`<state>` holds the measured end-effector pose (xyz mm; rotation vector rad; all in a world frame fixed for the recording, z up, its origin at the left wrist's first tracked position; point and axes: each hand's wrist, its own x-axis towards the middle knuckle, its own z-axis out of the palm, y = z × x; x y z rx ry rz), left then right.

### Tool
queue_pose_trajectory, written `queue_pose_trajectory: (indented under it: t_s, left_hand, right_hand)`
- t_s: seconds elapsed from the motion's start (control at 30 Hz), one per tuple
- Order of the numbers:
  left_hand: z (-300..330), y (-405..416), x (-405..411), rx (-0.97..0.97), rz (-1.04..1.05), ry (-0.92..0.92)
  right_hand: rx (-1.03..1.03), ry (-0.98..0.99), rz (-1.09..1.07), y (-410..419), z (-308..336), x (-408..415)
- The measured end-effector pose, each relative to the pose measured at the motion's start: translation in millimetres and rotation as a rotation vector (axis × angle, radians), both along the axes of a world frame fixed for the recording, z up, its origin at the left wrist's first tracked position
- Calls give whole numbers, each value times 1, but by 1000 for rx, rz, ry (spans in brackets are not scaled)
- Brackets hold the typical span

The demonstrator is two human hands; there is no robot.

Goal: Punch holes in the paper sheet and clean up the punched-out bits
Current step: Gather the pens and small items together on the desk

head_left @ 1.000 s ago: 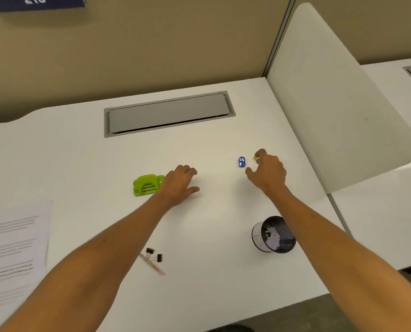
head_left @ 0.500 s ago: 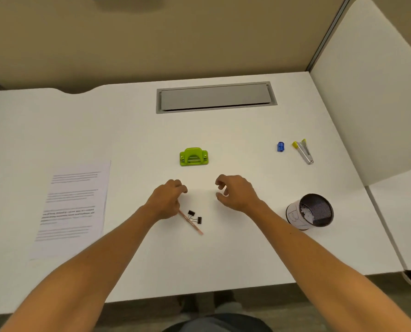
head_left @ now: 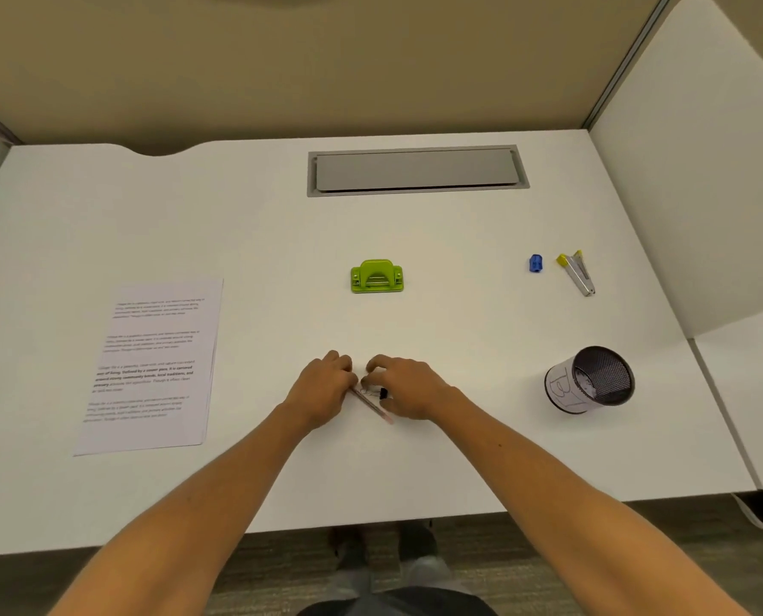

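Note:
A green hole punch (head_left: pixel 376 276) stands mid-desk. Printed paper sheets (head_left: pixel 153 364) lie flat at the left. A black mesh cup (head_left: pixel 591 379) with a white label stands at the right, paper bits inside. My left hand (head_left: pixel 322 386) and my right hand (head_left: pixel 408 386) meet over a pink pencil (head_left: pixel 373 405) and small black binder clips (head_left: pixel 382 393) near the front of the desk. Fingers of both hands curl down onto these small items; whether either hand grips one is hidden.
A blue sharpener (head_left: pixel 535 263) and a small stapler with yellow ends (head_left: pixel 577 273) lie at the right rear. A grey cable hatch (head_left: pixel 417 171) is set into the desk at the back. A white divider panel (head_left: pixel 699 171) borders the right side.
Both hands have drawn back from the punch and the stapler toward the front of the desk and closed in on the pencil and clips. The camera has tilted down and left.

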<state>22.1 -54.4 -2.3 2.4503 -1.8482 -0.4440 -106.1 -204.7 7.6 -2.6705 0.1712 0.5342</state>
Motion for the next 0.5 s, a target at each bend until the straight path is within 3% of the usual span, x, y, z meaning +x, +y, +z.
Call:
queue_pose_trajectory:
  t_s: [0.5]
  left_hand:
    - [-1, 11, 12, -43, -47, -3]
  right_hand:
    - [-25, 29, -211, 3, -2, 1]
